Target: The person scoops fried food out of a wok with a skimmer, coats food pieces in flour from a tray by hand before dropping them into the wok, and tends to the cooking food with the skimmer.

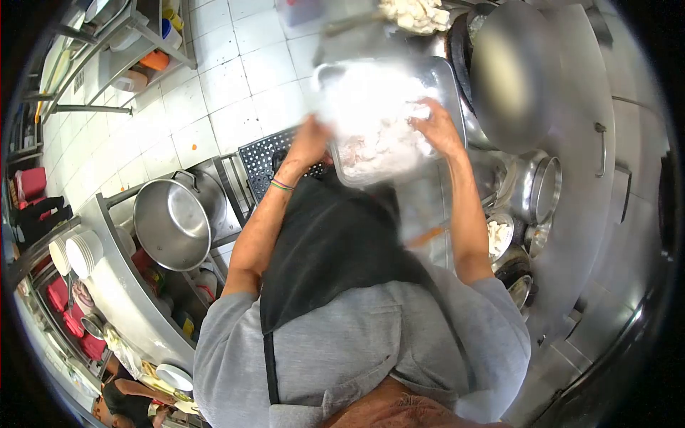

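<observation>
A kitchen worker in a grey shirt [342,342] and black apron [328,242] bends over a rectangular tray [457,107] of white powder, both bare hands at its contents and edge. The right hand [437,128] reaches over the tray's right side, its fingers curled in a narrow bend above the powder; white shows at the fingertips, but glare makes it impossible to tell whether they pinch a piece. The left hand [310,140], blurred, is at the tray's left edge, a thin coloured band [281,185] around its wrist; whether it grips the rim or is only near it cannot be told.

Between the two hands, inside the tray, lie powder-coated pieces [382,146], gathered toward the side nearest the worker, while the far half is washed out by light. Just beyond the tray's far right corner, pale pieces [415,16] sit in a heap. To the worker's right, a bowl [509,225] holds more pale chunks [496,239], with metal pots [546,189] crowded near it.

On the left, a black perforated crate [257,160] sits just beyond the left forearm. Farther left are a large, deep metal pot [171,228] and stacked white dishes [84,254]. At the room's far lower left, another person [128,396] stands in dark clothing.
</observation>
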{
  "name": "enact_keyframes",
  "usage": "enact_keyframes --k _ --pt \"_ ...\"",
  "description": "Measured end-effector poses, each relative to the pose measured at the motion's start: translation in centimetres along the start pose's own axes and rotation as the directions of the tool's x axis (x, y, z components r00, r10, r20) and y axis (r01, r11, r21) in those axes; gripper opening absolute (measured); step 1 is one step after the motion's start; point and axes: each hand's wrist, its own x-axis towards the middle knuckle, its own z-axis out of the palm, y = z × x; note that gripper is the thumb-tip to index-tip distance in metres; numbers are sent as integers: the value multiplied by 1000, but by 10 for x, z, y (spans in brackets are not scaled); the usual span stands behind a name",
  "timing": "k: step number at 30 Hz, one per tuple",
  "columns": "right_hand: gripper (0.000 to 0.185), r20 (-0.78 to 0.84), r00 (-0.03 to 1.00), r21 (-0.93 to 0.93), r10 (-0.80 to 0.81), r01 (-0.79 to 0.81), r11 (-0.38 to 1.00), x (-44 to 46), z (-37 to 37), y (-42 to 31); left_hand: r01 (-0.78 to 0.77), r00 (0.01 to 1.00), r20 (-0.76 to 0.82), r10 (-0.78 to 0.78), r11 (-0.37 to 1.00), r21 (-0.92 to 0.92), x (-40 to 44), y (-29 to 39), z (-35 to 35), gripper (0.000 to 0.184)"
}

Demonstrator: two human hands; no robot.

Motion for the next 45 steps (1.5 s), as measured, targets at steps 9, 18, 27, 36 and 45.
enact_keyframes --k 9,18,27,36,45 --pt "23 -94 989 -188 -117 98 977 16 0 -19 7 999 -37 -8 1000 -30 -3 6 2 23" --pt "37 -8 986 -521 -165 137 842 5 52 -8 -2 1000 17 3 999 -33 -10 15 4 21" --pt "37 -592 771 -493 -236 -115 862 23 -155 -60 12 1000 -17 -13 999 -32 -6 8 6 19" --pt "42 -257 963 -797 -82 -163 581 110 -249 88 31 998 -48 -34 998 -47 -8 12 7 22" --pt "20 -37 978 -468 -206 165 868 2 14 -27 38 998 -45 -40 999 -31 -7 11 3 23"
